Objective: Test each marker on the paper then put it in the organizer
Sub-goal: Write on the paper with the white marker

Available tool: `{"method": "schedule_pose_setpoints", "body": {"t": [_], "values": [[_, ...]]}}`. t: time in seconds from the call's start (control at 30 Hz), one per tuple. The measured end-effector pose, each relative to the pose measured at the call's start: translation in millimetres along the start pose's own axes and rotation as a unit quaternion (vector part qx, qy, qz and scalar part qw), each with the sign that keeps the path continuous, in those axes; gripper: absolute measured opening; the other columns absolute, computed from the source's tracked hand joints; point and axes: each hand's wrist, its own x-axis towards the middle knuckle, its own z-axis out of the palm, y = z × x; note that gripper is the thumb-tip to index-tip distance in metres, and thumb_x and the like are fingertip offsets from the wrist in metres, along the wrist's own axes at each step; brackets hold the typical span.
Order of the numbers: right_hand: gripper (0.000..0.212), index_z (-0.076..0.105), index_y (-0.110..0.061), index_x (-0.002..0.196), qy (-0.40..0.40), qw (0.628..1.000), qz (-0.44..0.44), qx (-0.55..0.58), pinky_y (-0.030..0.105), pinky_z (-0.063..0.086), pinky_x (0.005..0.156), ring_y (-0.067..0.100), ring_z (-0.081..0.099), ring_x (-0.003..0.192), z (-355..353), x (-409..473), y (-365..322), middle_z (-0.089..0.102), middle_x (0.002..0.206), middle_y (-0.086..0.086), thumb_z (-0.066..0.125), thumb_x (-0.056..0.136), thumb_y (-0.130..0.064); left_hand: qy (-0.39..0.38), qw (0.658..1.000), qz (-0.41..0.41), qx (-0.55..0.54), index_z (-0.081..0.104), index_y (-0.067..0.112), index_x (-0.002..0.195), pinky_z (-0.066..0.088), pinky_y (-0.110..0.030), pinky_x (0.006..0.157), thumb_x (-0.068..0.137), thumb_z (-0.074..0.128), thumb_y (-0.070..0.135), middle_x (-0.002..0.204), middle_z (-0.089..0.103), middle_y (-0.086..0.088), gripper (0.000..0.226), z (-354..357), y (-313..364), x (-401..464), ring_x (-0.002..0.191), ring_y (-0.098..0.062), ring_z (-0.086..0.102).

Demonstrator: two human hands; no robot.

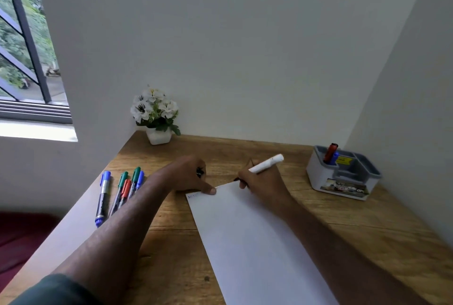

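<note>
Desk (pixel 171 243): R hand (pixel 259 182) w/ marker (pixel 266 164) on paper (pixel 245 243)

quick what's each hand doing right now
Left hand: grip closed on a black marker cap, thumb pressing the paper.
Right hand: grip closed on a white marker.

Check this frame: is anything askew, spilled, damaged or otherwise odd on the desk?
Nothing stands out. The paper lies at an angle on the desk, pinned by the left hand while the right hand writes with a white marker. The organizer stands upright; the loose markers lie together.
</note>
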Motion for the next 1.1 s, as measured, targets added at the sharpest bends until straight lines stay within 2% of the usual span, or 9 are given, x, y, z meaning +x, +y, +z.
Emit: {"method": "schedule_pose_setpoints", "body": {"t": [0.13, 0.27, 0.4, 0.63, 0.87, 1.1], "values": [[0.022, 0.050, -0.007, 0.064, 0.003, 1.000, -0.016, -0.003, 0.016, 0.039, 0.050, 0.005, 0.067, 0.062, 5, 17, 2, 0.059, 0.055, -0.005, 0.064, 0.081, -0.008, -0.015, 1.000, -0.002, -0.007, 0.057, 0.028, 0.080, 0.039, -0.029, 0.065, 0.068, 0.086, 0.048, 0.081, 0.060, 0.009, 0.037, -1, 0, 3, 0.075, -0.009, 0.051], [0.023, 0.048, -0.009, 0.066, -0.029, 0.999, -0.027, -0.029, 0.027, 0.040, 0.053, 0.024, 0.058, 0.060, 12, 17, 18, 0.055, 0.062, 0.006, 0.064, 0.081, -0.014, -0.027, 1.000, 0.005, -0.009, 0.057, 0.027, 0.077, 0.039, -0.029, 0.064, 0.069, 0.086, 0.048, 0.078, 0.060, 0.008, 0.036, -3, -2, 4, 0.075, -0.012, 0.053], [0.027, 0.045, -0.007, 0.063, -0.052, 0.997, -0.039, -0.039, 0.025, 0.034, 0.050, 0.012, 0.043, 0.056, 14, 17, 20, 0.048, 0.060, 0.002, 0.064, 0.081, -0.011, -0.037, 0.999, 0.008, -0.027, 0.058, 0.027, 0.076, 0.039, -0.030, 0.066, 0.069, 0.087, 0.044, 0.079, 0.060, 0.007, 0.034, -5, -5, 4, 0.075, -0.011, 0.053], [0.027, 0.042, 0.004, 0.068, -0.070, 0.995, -0.055, -0.037, 0.029, 0.032, 0.050, 0.016, 0.041, 0.058, 15, 17, 21, 0.046, 0.063, 0.008, 0.062, 0.081, -0.009, -0.049, 0.997, 0.003, -0.052, 0.062, 0.021, 0.076, 0.042, -0.034, 0.072, 0.070, 0.087, 0.038, 0.079, 0.064, 0.003, 0.031, -7, -6, 3, 0.077, -0.015, 0.055], [0.034, 0.040, -0.014, 0.057, -0.071, 0.995, -0.060, -0.048, 0.022, 0.029, 0.046, 0.008, 0.035, 0.050, 16, 16, 22, 0.040, 0.052, -0.008, 0.065, 0.080, -0.006, -0.044, 0.998, 0.005, -0.048, 0.061, 0.019, 0.077, 0.043, -0.034, 0.073, 0.072, 0.086, 0.037, 0.081, 0.063, 0.001, 0.031, -6, -4, 0, 0.077, -0.016, 0.054], [0.035, 0.041, -0.014, 0.056, -0.062, 0.994, -0.072, -0.046, 0.022, 0.029, 0.046, 0.008, 0.036, 0.049, 17, 17, 22, 0.041, 0.051, -0.006, 0.064, 0.080, -0.003, -0.046, 0.998, 0.005, -0.052, 0.063, 0.017, 0.080, 0.042, -0.034, 0.072, 0.073, 0.086, 0.037, 0.081, 0.064, 0.000, 0.031, -7, -2, -2, 0.077, -0.016, 0.054]]}}
